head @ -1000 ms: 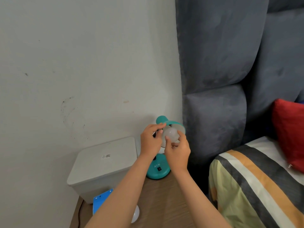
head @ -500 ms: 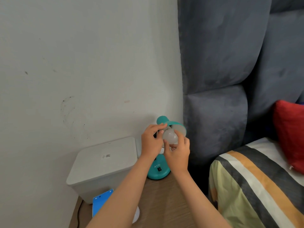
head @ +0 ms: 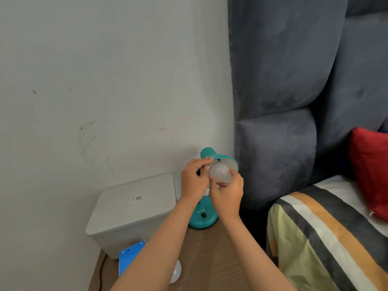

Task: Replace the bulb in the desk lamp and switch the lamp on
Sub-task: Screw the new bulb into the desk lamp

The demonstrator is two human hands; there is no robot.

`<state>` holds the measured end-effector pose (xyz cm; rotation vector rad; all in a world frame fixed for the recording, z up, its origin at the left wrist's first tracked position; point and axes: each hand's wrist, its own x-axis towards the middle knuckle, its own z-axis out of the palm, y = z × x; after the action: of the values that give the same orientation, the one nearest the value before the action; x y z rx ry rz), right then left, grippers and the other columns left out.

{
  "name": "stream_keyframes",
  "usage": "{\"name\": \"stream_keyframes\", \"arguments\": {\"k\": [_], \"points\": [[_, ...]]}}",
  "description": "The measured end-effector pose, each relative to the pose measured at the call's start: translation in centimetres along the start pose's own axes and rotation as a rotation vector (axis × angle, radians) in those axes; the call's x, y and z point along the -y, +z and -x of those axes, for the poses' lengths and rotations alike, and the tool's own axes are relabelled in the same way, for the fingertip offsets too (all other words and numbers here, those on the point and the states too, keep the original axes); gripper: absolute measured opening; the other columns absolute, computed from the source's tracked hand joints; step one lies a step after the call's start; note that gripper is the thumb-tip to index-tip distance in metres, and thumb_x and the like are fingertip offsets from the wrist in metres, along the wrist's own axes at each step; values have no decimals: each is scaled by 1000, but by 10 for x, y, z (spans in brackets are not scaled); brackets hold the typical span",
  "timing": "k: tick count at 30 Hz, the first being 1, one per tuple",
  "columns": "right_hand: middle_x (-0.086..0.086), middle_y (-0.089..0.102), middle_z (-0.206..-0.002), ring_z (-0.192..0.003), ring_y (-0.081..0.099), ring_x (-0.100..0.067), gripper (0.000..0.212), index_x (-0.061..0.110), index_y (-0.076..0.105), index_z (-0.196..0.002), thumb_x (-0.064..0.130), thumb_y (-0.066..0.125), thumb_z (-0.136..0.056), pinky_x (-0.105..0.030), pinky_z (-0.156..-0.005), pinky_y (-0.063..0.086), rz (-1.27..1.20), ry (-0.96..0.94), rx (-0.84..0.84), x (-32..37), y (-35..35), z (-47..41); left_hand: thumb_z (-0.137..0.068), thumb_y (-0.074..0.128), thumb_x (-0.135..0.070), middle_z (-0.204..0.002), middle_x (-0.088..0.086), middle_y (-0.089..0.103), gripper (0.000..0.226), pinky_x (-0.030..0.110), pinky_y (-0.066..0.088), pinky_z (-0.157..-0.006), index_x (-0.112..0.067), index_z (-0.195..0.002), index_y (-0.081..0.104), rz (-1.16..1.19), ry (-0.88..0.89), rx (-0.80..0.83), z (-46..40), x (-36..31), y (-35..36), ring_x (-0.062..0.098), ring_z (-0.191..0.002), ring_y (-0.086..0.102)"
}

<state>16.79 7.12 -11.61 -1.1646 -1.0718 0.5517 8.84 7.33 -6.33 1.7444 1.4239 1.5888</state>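
Observation:
A small teal desk lamp (head: 202,217) stands at the back of a wooden bedside table (head: 210,255), its shade (head: 227,161) tilted toward me. My left hand (head: 193,180) grips the left rim of the shade. My right hand (head: 227,193) pinches a frosted white bulb (head: 219,172) at the mouth of the shade, thumb and fingers curled round it. A second white bulb (head: 176,274) lies on the table near my left forearm, partly hidden by it. The lamp's black switch (head: 203,215) shows on the base.
A white lidded box (head: 134,211) sits left of the lamp against the wall. A blue card (head: 129,257) leans at its front. A grey padded headboard (head: 277,122) and a striped bed (head: 327,238) with a red pillow (head: 369,171) are to the right.
My right hand has shifted its hold on the bulb, the fingers moving round it. The left hand stays on the shade. The lamp has not moved.

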Motion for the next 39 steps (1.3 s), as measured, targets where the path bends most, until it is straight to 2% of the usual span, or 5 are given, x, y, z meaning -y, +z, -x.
{"name": "stream_keyframes", "arguments": {"k": [3,24,29,32,39], "points": [[-4,49,-113,-85,59,-16,61,8,40,-130,17,72,-79,-21,-69,52,-11,-19,31,-2,3,3,-87,56,0,-107,-2,66,29,-1,39,-82,-17,-105,70,2,1,3,-1,0,0,0,-98,58],[-11,58,-113,-79,61,-15,50,10,50,-125,26,70,-82,-21,-69,51,28,-10,14,-2,0,-3,-86,57,1,-105,-3,67,29,1,40,-83,-18,-103,70,-6,16,6,-3,3,-1,0,-97,59],[-10,57,-115,-79,55,-2,56,5,47,-126,28,70,-81,-3,-67,43,39,-17,22,1,0,-6,-86,56,0,-104,-5,66,29,0,40,-82,-18,-103,71,-6,7,10,-2,3,-1,-2,-97,58],[-8,45,-120,-94,56,-13,58,14,44,-130,13,71,-79,-16,-76,53,37,-106,83,-4,1,-1,-86,57,0,-105,-4,66,29,0,40,-83,-18,-104,71,-7,8,7,-3,4,-1,0,-98,59],[-15,51,-121,-85,54,-8,55,7,44,-130,23,68,-83,-4,-67,46,66,-55,20,-1,1,-5,-86,56,-1,-105,-4,66,29,-1,39,-83,-18,-104,71,-18,12,10,-1,3,0,0,-97,59]]}}
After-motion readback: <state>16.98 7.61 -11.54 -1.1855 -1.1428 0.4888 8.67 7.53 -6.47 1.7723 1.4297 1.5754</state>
